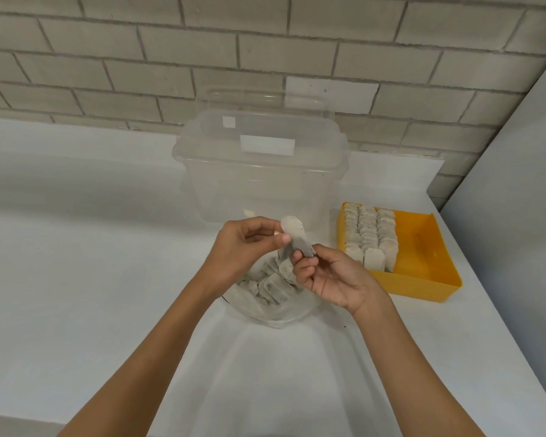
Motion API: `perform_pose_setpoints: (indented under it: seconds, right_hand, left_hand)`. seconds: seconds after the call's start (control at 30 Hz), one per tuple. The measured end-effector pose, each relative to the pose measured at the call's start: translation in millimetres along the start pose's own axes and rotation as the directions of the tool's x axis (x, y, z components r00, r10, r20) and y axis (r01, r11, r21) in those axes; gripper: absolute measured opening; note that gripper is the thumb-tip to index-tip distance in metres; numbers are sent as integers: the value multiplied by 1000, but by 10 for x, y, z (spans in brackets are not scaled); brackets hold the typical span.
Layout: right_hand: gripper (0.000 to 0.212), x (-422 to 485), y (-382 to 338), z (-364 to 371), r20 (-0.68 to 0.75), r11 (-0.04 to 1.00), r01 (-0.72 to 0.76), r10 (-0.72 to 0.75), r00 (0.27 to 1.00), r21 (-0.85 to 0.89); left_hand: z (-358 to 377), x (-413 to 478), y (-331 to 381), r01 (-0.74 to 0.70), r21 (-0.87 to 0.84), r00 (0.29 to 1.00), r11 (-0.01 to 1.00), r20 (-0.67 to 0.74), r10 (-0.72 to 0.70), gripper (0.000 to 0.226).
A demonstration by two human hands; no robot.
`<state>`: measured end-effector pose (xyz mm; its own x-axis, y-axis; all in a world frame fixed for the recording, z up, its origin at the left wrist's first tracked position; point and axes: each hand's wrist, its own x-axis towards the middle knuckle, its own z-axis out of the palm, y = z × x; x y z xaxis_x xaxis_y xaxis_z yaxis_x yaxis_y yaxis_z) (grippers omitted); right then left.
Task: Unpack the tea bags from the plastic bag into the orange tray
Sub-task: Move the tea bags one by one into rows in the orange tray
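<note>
Mid-unpacking: your left hand (240, 244) and right hand (334, 279) each pinch seemingly stuck-together tea bags (297, 236) in their fingers. Part them, then slot them into the orange tray (420, 244) at centre-right.

Both hands hold one tea bag (297, 236) above the open plastic bag (271, 291): the left hand (246, 244) pinches its upper part, the right hand (331, 279) its lower end. The orange tray (423, 263) at right has three rows of tea bags (369, 238). Behind is a clear container (259, 171).
</note>
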<state>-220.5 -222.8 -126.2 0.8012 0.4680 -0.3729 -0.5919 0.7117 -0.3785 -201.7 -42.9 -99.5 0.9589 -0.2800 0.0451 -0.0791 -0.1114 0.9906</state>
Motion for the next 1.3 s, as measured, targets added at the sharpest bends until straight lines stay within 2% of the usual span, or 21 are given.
perform_pose_setpoints:
  seconds: [0.07,0.13,0.17,0.23,0.27,0.33,0.4,0.5,0.7,0.8,0.93,1.13,1.23,1.3]
  right_hand:
    - [31,-20,-6,75,-65,997,-2,-3,998,-71]
    - [8,-44,-35,156,-172,938,41,-106,979,-343]
    - [10,-51,-49,189,-208,843,68,-208,956,-534]
    - [15,-70,-86,217,-197,553,117,-475,857,-825]
    - [17,-86,-112,234,-149,438,156,-585,797,-885]
    - [20,-134,-179,277,-25,315,271,-693,720,-910]
    - [13,-178,-239,313,92,190,327,-724,683,-926]
    - [10,-229,-334,306,199,17,310,-733,650,-950]
    - [12,-532,-709,106,108,18,206,-804,585,-978]
    - [8,-693,-941,-167,-11,46,45,-812,584,-998]
    - [9,-811,-1126,-527,-141,57,-171,-829,541,-984]
    - [9,-719,-1231,-877,-285,23,-414,-759,586,-910]
    - [8,-618,-1254,-971,-343,29,-472,-726,596,-881]
    - [17,-553,-1249,-1024,-368,47,-477,-704,607,-878]
  left_hand:
    - [20,34,32,-18,-14,1000,1000,21,18,18]
    - [26,77,50,-26,4,1000,1000,17,26,15]
    - [21,103,54,-24,21,1000,1000,9,24,15]
    - [8,163,65,-16,59,1000,998,-2,16,14]
    - [5,199,73,-16,78,1000,997,-3,16,14]
    - [18,268,108,-30,109,1000,994,9,29,15]
    - [63,324,160,-57,126,998,990,32,54,16]
    - [176,404,246,-102,134,993,986,78,92,18]
    - [419,563,343,-165,155,981,974,129,145,11]
    - [528,580,355,-175,143,975,974,162,151,9]
    - [642,576,332,-179,143,969,973,195,150,11]
    - [680,591,291,-158,155,971,975,206,124,22]
    - [693,586,291,-153,132,970,979,210,123,20]
    - [699,582,291,-150,121,970,981,208,123,19]
